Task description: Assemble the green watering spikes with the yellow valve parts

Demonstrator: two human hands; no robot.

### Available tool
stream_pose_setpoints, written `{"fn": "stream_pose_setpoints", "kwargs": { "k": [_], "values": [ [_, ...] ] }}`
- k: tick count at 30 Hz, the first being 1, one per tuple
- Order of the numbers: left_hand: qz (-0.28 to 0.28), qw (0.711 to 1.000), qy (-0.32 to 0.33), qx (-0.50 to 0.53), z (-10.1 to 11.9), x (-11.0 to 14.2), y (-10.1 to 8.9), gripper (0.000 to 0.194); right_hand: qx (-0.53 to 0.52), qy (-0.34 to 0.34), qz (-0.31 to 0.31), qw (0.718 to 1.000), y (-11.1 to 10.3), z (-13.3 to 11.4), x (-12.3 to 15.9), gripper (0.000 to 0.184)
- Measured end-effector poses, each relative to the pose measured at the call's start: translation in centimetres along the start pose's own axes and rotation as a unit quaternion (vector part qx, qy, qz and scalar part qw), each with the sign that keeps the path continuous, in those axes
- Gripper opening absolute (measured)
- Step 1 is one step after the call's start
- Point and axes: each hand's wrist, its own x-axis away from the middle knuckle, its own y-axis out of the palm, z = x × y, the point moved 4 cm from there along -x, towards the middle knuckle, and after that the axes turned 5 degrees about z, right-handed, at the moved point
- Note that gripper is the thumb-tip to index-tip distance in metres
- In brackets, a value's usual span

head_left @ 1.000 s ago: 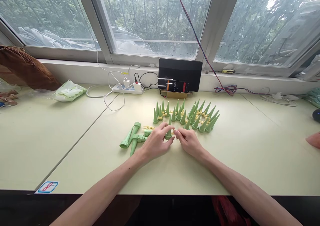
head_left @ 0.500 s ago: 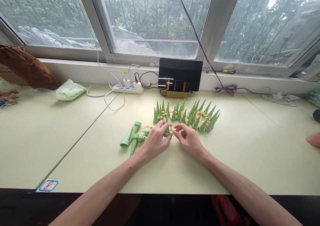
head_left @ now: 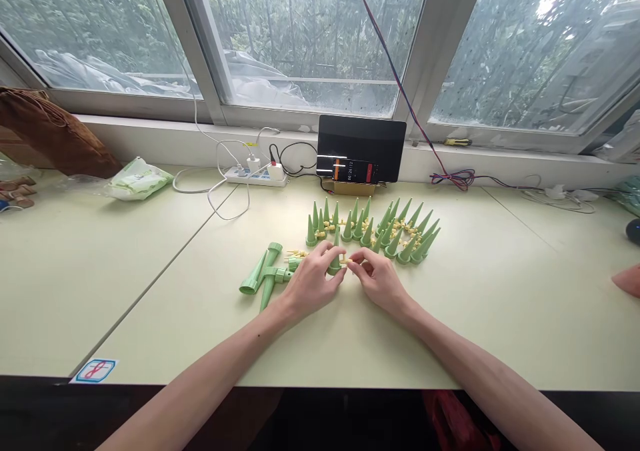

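Within left hand (head_left: 316, 274), upright green cone (head_left: 336, 256), yellow piece (head_left: 345, 261) pinched by right hand (head_left: 376, 276)

A pale yellow-green counter (head_left: 500, 304) stands against a low white wall (head_left: 170, 148) beneath broad windows (head_left: 530, 58) in grey metal frames (head_left: 443, 44). Dense foliage (head_left: 125, 11) and dark bars (head_left: 288, 11) show through the glass (speckled and slightly hazy), with whitish sheeting (head_left: 100, 74) heaped low outside. Daylight brightens the counter; a dark seam (head_left: 173, 260) crosses its left part, and deep shadow lies below the front edge.
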Motion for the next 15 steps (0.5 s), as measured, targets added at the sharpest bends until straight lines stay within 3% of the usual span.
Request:
{"fn": "stream_pose_setpoints", "kwargs": {
  "k": [15],
  "values": [
    [-0.013,1.0,0.012,0.012,0.12,0.14,0.06,0.023,0.043,-0.024,-0.005,0.999,-0.08,-0.24,-0.1,0.028]
  ]
}}
